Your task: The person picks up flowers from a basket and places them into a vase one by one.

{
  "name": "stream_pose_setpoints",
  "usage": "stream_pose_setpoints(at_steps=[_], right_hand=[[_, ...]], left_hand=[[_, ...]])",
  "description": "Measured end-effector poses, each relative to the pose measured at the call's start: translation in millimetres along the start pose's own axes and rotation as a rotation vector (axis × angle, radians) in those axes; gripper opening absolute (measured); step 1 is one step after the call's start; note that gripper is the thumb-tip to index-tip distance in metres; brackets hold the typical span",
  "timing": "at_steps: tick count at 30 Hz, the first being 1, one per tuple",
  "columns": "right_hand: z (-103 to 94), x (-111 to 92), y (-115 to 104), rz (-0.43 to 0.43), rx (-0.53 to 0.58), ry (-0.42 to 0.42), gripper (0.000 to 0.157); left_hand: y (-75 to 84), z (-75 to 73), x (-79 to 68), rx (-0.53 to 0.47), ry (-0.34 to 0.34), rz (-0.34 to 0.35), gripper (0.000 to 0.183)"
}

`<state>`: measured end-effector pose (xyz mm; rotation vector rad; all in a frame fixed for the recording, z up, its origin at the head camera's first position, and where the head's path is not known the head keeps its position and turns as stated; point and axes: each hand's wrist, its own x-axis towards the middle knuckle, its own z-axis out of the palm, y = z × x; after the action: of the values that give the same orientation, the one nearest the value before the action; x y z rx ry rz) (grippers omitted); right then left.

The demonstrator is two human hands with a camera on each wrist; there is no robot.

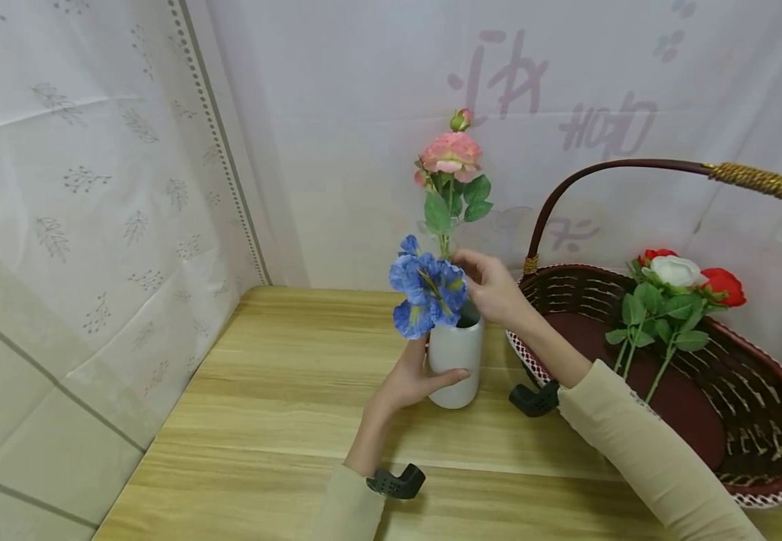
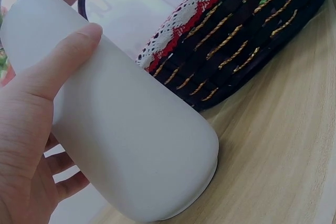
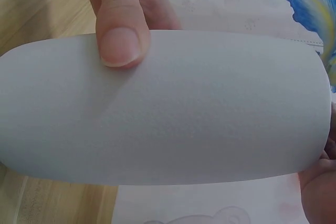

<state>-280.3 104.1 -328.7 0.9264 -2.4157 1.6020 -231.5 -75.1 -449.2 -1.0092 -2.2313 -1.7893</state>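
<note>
The left hand point(image 1: 406, 385) grips the white vase point(image 1: 454, 368) upright on the counter point(image 1: 282, 421), a sensible brace while the right hand point(image 1: 494, 291), its pinch hidden so I cannot tell, should gently settle the blue iris point(image 1: 424, 289) and pink peony-like flower point(image 1: 453, 155) at its mouth.

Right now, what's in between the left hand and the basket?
Between the left hand and the basket stands the white vase, then a strip of wooden table. The head view shows this.
</note>
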Motion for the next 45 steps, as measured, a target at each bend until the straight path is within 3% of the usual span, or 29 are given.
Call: stream_pose_setpoints(at_steps=[4,6,16,26,33,45], right_hand=[[-0.5,-1,0,0.007,0.023,-0.028,0.025],[-0.4,-2,0,0.013,0.036,-0.042,0.033],[-4.5,-2,7,0.116,0.136,-0.081,0.041],[-8.0,0,11,0.118,0.139,-0.067,0.029],[-9.7,3,11,0.177,0.168,-0.097,0.031],[-9.0,1,16,0.229,0.186,-0.063,0.032]], left_hand=[[8.9,-1.8,-1.2,-0.001,-0.014,-0.040,0.106],[10.3,-2.0,-1.7,-0.006,-0.021,-0.051,0.103],[11.4,-0.3,-0.1,-0.014,-0.031,-0.047,0.098],[11.9,0.6,2.8,-0.008,-0.014,-0.035,0.110],[6.7,-0.2,10.7,-0.013,-0.010,0.126,0.127],[-24.5,4.6,1.2,-0.002,-0.011,-0.089,0.105]])
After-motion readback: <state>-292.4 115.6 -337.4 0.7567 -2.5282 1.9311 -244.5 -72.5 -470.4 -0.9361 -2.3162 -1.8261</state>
